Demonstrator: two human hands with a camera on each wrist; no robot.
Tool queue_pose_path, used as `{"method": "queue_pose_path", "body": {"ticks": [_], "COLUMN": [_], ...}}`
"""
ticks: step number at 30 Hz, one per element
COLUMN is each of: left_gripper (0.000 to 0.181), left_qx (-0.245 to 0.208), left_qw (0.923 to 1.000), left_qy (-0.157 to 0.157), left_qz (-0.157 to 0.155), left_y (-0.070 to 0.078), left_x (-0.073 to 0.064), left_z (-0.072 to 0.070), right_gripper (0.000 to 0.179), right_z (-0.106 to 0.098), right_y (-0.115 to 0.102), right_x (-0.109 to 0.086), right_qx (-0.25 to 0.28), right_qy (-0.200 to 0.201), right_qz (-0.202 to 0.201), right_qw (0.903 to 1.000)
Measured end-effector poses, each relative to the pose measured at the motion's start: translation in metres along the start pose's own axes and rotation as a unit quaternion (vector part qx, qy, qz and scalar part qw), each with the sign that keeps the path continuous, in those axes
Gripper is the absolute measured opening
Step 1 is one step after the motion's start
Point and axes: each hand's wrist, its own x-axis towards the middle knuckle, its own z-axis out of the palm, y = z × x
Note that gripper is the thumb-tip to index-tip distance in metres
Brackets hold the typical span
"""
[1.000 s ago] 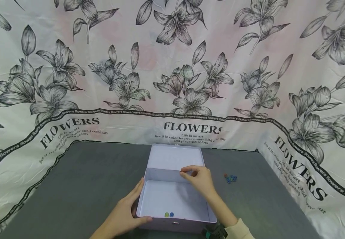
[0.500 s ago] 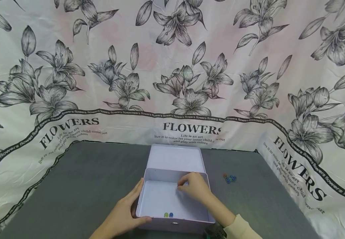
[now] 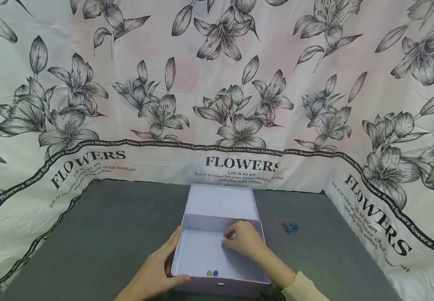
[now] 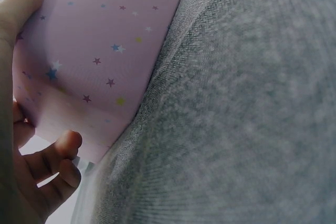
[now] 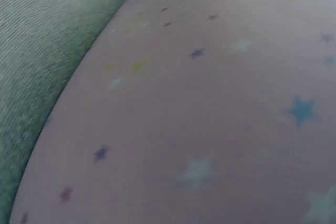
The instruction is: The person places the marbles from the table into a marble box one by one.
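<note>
A pale lilac tin box (image 3: pixel 196 253) stands with its lid (image 3: pixel 220 202) laid back. In the left wrist view, small stars decorate the outside of the box (image 4: pixel 100 51). My left hand (image 3: pixel 154 265) grips its left front corner, the thumb on the front wall and fingers along the left side. Inside the box, my right hand (image 3: pixel 245 239) pinches a tiny thing between thumb and forefinger, mostly hidden by the fingertips. A yellow-green glass marble (image 3: pixel 209 273) and a blue marble (image 3: pixel 215 273) lie by the front wall. The right wrist view shows only the box's front (image 5: pixel 210 103) and clasp.
Several blue marbles (image 3: pixel 291 227) and an orange one (image 3: pixel 283 224) lie clustered on the dark grey tabletop (image 3: pixel 126 225), right of the box. A flower-printed cloth (image 3: pixel 239 104) hangs behind the table and along both sides.
My right hand has come down from the back rim into the box, towards its middle, still pinching the small reddish thing seen earlier. The left hand keeps its place.
</note>
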Motion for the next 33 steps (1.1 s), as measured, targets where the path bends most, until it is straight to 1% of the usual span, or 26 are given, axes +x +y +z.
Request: {"method": "queue_pose_path", "body": {"ticks": [2, 6, 13, 16, 19, 23, 25, 27, 33], "left_gripper": [0.125, 0.125, 0.126, 0.126, 0.125, 0.124, 0.124, 0.124, 0.125], "left_qx": [-0.012, -0.027, -0.048, -0.055, -0.049, -0.041, -0.04, -0.042, -0.043], "left_qw": [0.9999, 0.9996, 0.9988, 0.9984, 0.9988, 0.9991, 0.9991, 0.9991, 0.9991], "left_qy": [-0.004, -0.009, -0.011, -0.012, -0.009, -0.002, -0.001, 0.0, -0.002], "left_qz": [-0.004, -0.001, -0.003, -0.006, -0.001, 0.01, 0.013, 0.012, 0.005], "left_y": [0.0, -0.002, -0.001, -0.001, -0.001, -0.001, -0.001, -0.001, -0.001], "left_x": [0.0, -0.001, -0.002, -0.001, -0.001, -0.001, -0.001, -0.001, -0.001], "left_z": [0.0, 0.001, 0.001, 0.0, 0.0, 0.001, 0.001, 0.001, 0.001], "right_gripper": [0.012, 0.013, 0.014, 0.013, 0.015, 0.019, 0.021, 0.022, 0.02], "right_z": [0.0, -0.003, -0.013, -0.018, -0.022, -0.028, -0.032, -0.035, -0.047], "right_y": [0.0, 0.0, -0.004, -0.004, -0.002, 0.002, 0.005, 0.01, 0.033], "right_x": [0.001, 0.0, -0.002, -0.002, -0.003, -0.007, -0.008, -0.009, -0.013], "right_qx": [0.009, 0.047, 0.121, 0.146, 0.176, 0.214, 0.226, 0.228, 0.206], "right_qy": [0.014, 0.051, 0.111, 0.139, 0.166, 0.183, 0.187, 0.193, 0.22], "right_qz": [0.001, 0.008, 0.02, 0.035, 0.052, 0.07, 0.077, 0.08, 0.093], "right_qw": [0.9999, 0.9976, 0.9863, 0.9788, 0.9689, 0.957, 0.9529, 0.9509, 0.9489]}}
